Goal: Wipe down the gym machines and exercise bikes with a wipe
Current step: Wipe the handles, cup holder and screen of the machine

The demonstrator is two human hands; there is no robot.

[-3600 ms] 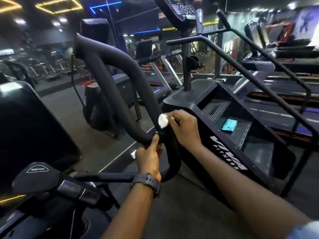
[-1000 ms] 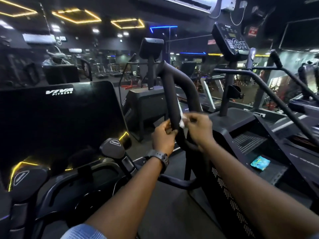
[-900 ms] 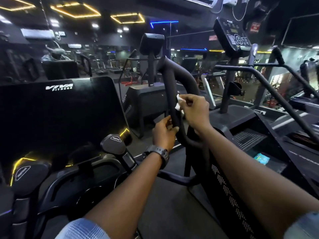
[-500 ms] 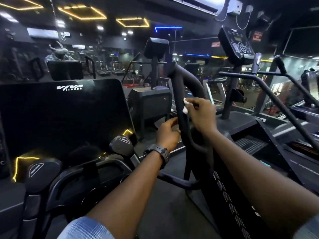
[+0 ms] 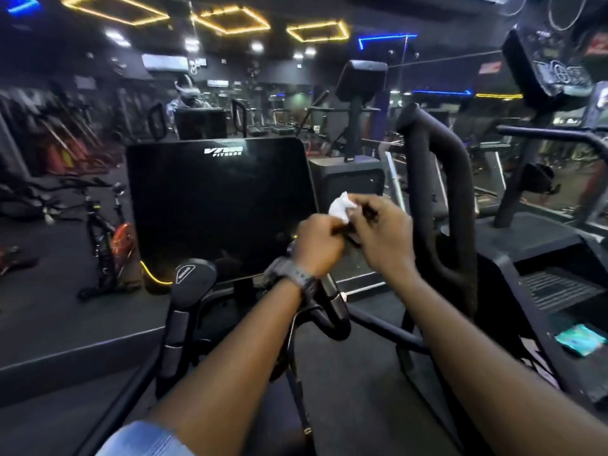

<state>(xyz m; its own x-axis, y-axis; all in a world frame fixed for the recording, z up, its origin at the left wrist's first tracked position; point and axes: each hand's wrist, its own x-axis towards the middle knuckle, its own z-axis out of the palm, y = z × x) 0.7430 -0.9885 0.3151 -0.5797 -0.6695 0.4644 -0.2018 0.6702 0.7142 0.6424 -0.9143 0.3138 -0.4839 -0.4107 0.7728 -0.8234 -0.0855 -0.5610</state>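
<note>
A: Change since half a second ago? Quick.

B: Both hands are off the padded handlebar (image 5: 444, 205). Earlier the right hand (image 5: 383, 233) was rubbing the wipe (image 5: 340, 207) along it while the left hand (image 5: 317, 243) steadied the bar lower down. Now the bar stands just to the right of the right hand, untouched.

A: Hand states?

B: Hands meet in mid-air, knuckles touching or nearly so. Fingers of both are curled in around the wipe; the white wad sticks up just above and between them. Looks pinched from both sides, but the frame is motion-blurred, so exact finger placement I can't tell.

A: Meaning for the task?

B: My read: that handlebar pass is over and the wipe is being refolded or bunched for a fresh face. Judgement only.

A: What's next in reach?

B: The big dark VIVA FITNESS screen (image 5: 217, 205) sits directly beyond the left hand, and the round-capped handle (image 5: 194, 274) lies below and left of it. Either could be the next surface.

A: Anything else?

B: Watch (image 5: 296, 278) on the left wrist. A teal packet (image 5: 580, 339) rests on the stepper's step, well below and right of the right hand.
</note>
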